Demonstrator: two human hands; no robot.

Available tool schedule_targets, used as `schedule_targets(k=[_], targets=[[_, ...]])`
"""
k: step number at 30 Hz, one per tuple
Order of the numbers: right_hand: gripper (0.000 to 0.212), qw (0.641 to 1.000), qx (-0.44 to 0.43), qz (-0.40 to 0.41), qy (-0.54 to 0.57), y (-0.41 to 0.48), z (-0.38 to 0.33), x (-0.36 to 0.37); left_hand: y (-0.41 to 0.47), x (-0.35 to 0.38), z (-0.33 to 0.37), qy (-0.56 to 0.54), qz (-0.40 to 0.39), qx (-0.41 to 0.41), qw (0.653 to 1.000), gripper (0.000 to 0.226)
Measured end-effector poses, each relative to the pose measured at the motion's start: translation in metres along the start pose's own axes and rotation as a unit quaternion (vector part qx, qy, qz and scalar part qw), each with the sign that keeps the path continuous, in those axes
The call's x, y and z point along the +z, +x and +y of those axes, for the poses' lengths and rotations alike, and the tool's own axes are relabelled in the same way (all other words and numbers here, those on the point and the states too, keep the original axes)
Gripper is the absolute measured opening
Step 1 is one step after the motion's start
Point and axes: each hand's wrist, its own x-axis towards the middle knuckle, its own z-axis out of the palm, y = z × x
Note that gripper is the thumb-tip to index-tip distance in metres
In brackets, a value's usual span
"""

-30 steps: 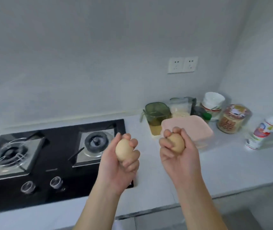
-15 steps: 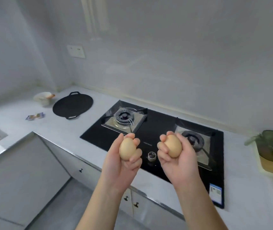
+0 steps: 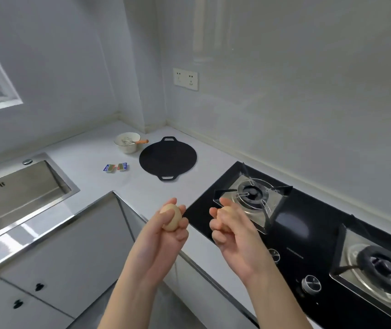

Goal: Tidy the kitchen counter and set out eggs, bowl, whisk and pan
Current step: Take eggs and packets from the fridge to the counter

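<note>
Eggs are what's left: I grip one egg (image 3: 171, 217) in my left hand (image 3: 160, 236) and another egg (image 3: 225, 213) in my right hand (image 3: 234, 236), while the pan (image 3: 167, 157) and the bowl (image 3: 128, 142) holding the whisk (image 3: 132, 140) already sit well beyond both.

You have one view only, from the head camera, so nothing is shared with a second view. It looks forward and down from above the inner corner of an L-shaped counter (image 3: 90, 148), facing the far corner of the walls. Your hands sit close under the lens (wide-angle, so edges bend). The sink (image 3: 18, 193) lies at the left, the hob (image 3: 308, 224) at the right, the pan (image 3: 167, 157) far.
</note>
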Motion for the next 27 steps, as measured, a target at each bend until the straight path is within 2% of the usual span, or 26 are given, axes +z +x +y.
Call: schedule_targets(k=[3, 6, 9, 11, 13, 15, 17, 20, 23, 27], targets=[[0.009, 0.997, -0.012, -0.028, -0.069, 0.043, 0.004, 0.012, 0.029, -0.013, 0.021, 0.012, 0.016, 0.011, 1.000, 0.023], [0.025, 0.985, -0.033, -0.067, -0.156, 0.095, 0.011, 0.026, 0.067, -0.027, 0.048, 0.089, 0.045, 0.039, 0.994, 0.009], [0.023, 0.977, -0.021, -0.088, -0.191, 0.147, 0.019, 0.042, 0.103, -0.041, 0.078, 0.189, 0.064, 0.069, 0.978, 0.028], [0.015, 0.972, -0.005, -0.083, -0.218, 0.178, 0.028, 0.051, 0.119, -0.051, 0.092, 0.215, 0.084, 0.084, 0.969, 0.028], [0.027, 0.966, 0.020, -0.077, -0.246, 0.212, 0.045, 0.062, 0.136, -0.071, 0.105, 0.191, 0.124, 0.085, 0.970, 0.010], [0.036, 0.959, 0.047, -0.077, -0.269, 0.249, 0.067, 0.078, 0.154, -0.099, 0.122, 0.181, 0.174, 0.079, 0.965, 0.029], [0.040, 0.956, 0.069, -0.067, -0.276, 0.276, 0.084, 0.089, 0.170, -0.118, 0.139, 0.191, 0.207, 0.081, 0.956, 0.037], [0.041, 0.950, 0.087, -0.063, -0.292, 0.333, 0.117, 0.119, 0.217, -0.157, 0.183, 0.201, 0.233, 0.069, 0.949, 0.035], [0.038, 0.923, 0.083, -0.035, -0.374, 0.387, 0.146, 0.149, 0.270, -0.195, 0.225, 0.253, 0.233, 0.043, 0.938, 0.029], [0.029, 0.895, 0.094, 0.020, -0.436, 0.466, 0.186, 0.183, 0.341, -0.245, 0.270, 0.391, 0.263, 0.030, 0.882, 0.028]])
